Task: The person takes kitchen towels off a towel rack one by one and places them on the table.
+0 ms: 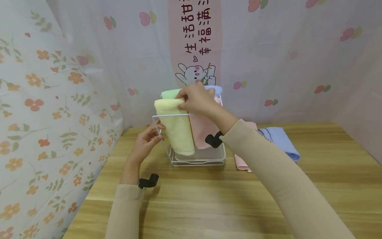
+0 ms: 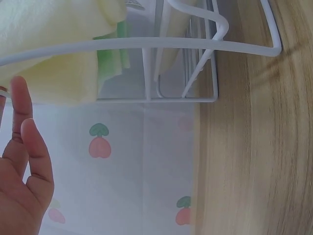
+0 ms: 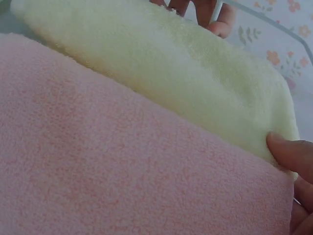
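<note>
A folded yellow towel (image 1: 177,132) stands tilted at the left of a white wire rack (image 1: 198,163). My right hand (image 1: 198,99) pinches its top edge; in the right wrist view the thumb (image 3: 291,154) lies on the yellow pile. My left hand (image 1: 146,139) is at the rack's left side, its fingers fairly straight beside the wire and touching the yellow towel's edge. Right of the yellow towel stands a folded pink towel (image 1: 203,132), partly hidden by my right arm. Behind them show the tops of a green towel (image 1: 170,94) and a blue towel (image 1: 215,89).
On the wooden table (image 1: 185,205), right of the rack, lie another pink cloth (image 1: 241,162) and a folded blue cloth (image 1: 280,141), partly behind my right sleeve. A patterned curtain (image 1: 268,66) hangs behind, and a flowered one (image 1: 44,132) on the left.
</note>
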A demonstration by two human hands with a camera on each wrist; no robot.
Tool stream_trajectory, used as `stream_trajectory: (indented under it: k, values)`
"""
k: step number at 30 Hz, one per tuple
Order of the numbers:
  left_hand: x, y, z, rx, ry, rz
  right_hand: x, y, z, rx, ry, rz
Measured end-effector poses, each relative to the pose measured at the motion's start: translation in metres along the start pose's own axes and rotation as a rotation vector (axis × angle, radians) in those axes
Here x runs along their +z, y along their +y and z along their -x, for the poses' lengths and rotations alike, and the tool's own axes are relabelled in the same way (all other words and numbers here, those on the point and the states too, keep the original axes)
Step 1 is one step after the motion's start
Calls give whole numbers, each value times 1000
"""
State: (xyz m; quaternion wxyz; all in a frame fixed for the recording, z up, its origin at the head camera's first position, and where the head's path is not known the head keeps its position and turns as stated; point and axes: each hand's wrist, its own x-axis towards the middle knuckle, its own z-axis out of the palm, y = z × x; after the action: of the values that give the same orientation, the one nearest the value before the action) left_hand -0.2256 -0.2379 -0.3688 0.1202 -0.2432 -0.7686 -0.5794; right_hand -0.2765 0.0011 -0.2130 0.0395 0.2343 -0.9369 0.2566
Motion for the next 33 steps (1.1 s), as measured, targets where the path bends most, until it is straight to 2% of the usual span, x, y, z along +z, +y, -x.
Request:
stream_trajectory:
  k: [8,17,25,30,33]
  values:
    - [-4,2,-3,0,8,-13,3,-2,1,-18,116,2]
    - [0,0,-2,-26,10,17,5,3,7,-57,234,-9]
    - [0,0,-2,-26,19,18,4,7,8,-105,283,-133]
    - [0,-2,-1,-25,15,15,5,11,8,-198,266,-286]
    - [0,-3,-1,-21,10,19,5,11,9,-224,243,-367]
